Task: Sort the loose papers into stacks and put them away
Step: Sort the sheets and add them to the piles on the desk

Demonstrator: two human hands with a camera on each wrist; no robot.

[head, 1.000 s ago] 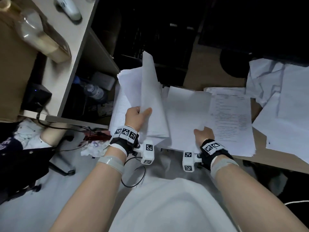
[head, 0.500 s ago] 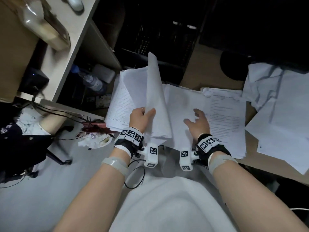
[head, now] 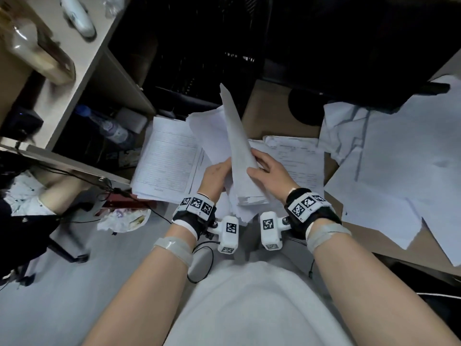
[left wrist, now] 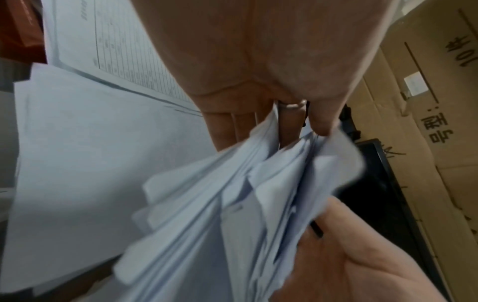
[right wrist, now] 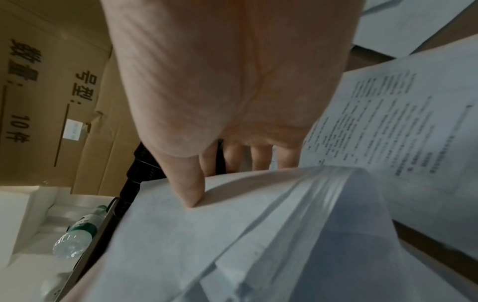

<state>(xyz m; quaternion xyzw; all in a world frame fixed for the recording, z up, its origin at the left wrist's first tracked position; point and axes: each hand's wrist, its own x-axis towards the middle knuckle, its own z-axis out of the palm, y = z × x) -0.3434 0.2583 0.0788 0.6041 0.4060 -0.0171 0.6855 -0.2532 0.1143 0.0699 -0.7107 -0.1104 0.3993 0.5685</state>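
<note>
Hands clamp one sheaf (head: 239, 156) of papers from both sides: left hand (head: 215, 174) pinches its near edge, right hand (head: 270, 174) wraps it, thumb on top. Sheaf stands tilted above a form stack (head: 167, 166) and a printed stack (head: 299, 161). Loose sheets (head: 399, 171) lie right, apparently on cardboard (head: 269, 116).

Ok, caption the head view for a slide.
Both hands, left and right, grip an upright bundle of papers above sorted stacks.

Form stack (head: 166, 166) left of the held sheaf (head: 239, 156), printed pages (head: 301, 161) right, loose sheets (head: 399, 156) farther right.
</note>
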